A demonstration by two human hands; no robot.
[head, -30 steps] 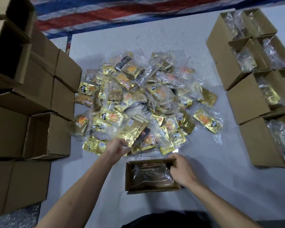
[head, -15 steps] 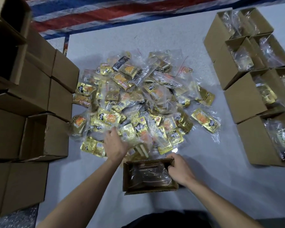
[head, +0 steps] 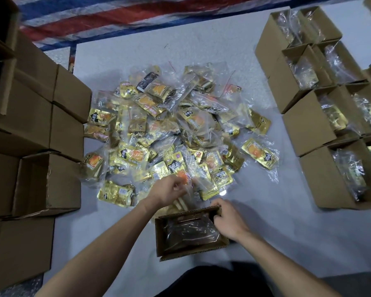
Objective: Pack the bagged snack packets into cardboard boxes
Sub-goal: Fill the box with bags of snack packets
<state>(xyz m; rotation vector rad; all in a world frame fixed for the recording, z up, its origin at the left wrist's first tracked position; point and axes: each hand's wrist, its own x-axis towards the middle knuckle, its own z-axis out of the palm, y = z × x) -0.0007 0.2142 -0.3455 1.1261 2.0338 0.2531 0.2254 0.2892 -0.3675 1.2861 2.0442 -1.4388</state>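
While a grey mat [head: 201, 50] covers most of the floor, a striped tarp [head: 94, 18] in red, white and blue shows along its far edge. On the left stands a stack of brown cardboard boxes [head: 30, 108], and one of them, an open box [head: 47, 185], lies tipped with its dark inside facing the middle. On the right a group of filled boxes [head: 308, 129] stands upright, each with a clear bag of gold packets showing at its open top. Between the two groups, on the mat, lies a loose pile of snack packets [head: 169, 129], gold with orange pictures, sealed inside crinkled clear bags.

Just in front of the pile, nearest the person, sits a small box [head: 165, 249], open upward, with one packed bag [head: 191, 232] lying inside it. The right hand [head: 229, 219] rests on the box's far right corner, its grip curled over the rim. The left hand [head: 167, 191] is at the near edge of the pile, its grip closed on a clear bag [head: 186, 181] with an orange packet inside, though blur hides the fingers' exact hold.
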